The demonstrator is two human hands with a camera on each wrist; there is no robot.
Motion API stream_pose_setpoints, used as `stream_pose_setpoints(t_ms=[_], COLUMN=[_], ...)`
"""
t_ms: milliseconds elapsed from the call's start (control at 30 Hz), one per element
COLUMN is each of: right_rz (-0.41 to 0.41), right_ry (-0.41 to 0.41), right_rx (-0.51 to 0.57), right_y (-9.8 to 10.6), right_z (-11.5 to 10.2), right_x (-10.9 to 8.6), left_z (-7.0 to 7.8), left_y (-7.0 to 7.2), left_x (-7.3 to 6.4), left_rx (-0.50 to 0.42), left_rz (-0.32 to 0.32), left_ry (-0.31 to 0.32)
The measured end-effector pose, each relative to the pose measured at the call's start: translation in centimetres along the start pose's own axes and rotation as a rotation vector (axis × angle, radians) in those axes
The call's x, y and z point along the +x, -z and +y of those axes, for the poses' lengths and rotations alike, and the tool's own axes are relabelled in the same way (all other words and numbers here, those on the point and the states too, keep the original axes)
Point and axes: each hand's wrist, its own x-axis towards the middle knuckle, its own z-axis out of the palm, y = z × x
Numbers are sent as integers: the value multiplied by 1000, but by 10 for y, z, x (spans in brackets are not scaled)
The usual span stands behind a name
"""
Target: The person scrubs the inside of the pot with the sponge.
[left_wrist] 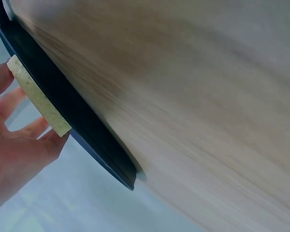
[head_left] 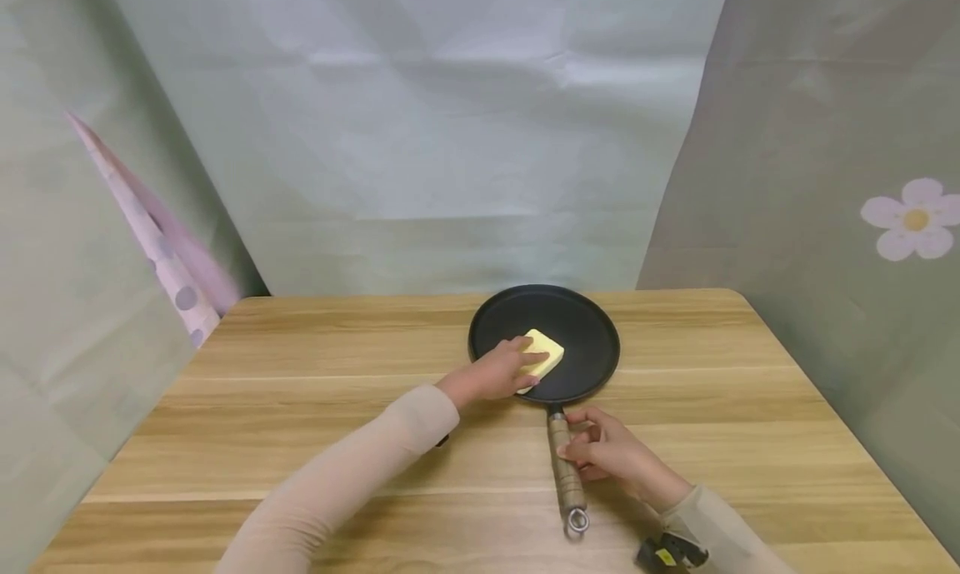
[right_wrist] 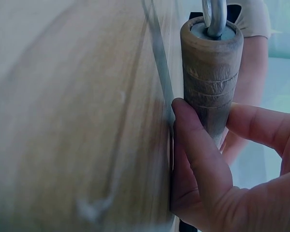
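A round black flat pan (head_left: 583,328) lies on the wooden table, its handle (head_left: 567,478) toward me. My left hand (head_left: 497,371) grips a pale yellow sponge (head_left: 552,356) by its edges, with some fingers spread over its top. In the left wrist view the sponge (left_wrist: 38,96) lies flat against the inside of the pan (left_wrist: 72,101), left of its middle in the head view. My right hand (head_left: 617,453) holds the wooden handle from the right, near the pan. The right wrist view shows thumb and fingers on both sides of the handle (right_wrist: 210,72), which ends in a metal ring (right_wrist: 216,17).
The wood-grain tabletop (head_left: 300,424) spreads around the pan, its back edge just behind the rim. Pale green cloth (head_left: 450,141) hangs behind and on both sides. A black strap device (head_left: 671,551) sits on my right wrist.
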Motion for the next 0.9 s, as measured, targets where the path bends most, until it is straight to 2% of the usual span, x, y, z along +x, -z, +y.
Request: stream_pose_setpoints(t_ms=[233,500,900], right_rz=[-6,0,3], right_ry=[-3,0,-6], right_rx=[-3,7,8], right_y=[1,1,0], right_z=[0,1,0], right_x=[0,0,0], left_z=[11,27,50], left_y=[-5,-11,-24], left_x=[7,14,35], left_rx=[33,78,107], left_rz=[26,55,122], left_ry=[6,46,118])
